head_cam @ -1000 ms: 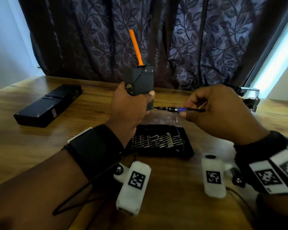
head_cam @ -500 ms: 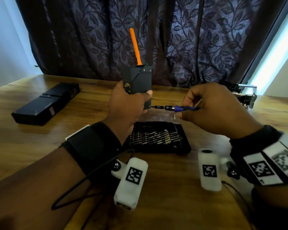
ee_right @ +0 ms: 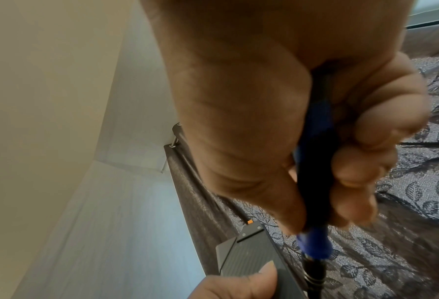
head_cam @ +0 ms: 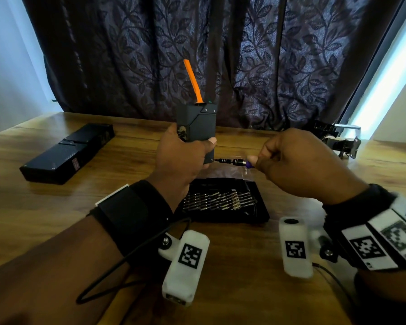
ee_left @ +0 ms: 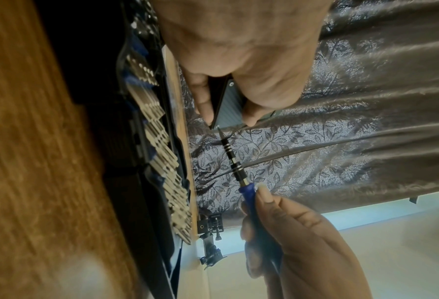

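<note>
Head view: the left hand [head_cam: 181, 158] grips a black box [head_cam: 197, 125] upright above the table [head_cam: 33, 207], while the right hand [head_cam: 298, 165] pinches a blue-handled screwdriver [head_cam: 238, 162]. The screwdriver lies level, its long axis running leftward from the right hand, tip at the box's lower right corner, above the bit tray [head_cam: 220, 216].

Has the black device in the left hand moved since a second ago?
Yes, slightly: the black device sits lower, its bottom edge nearer the far rim of the bit tray.
</note>
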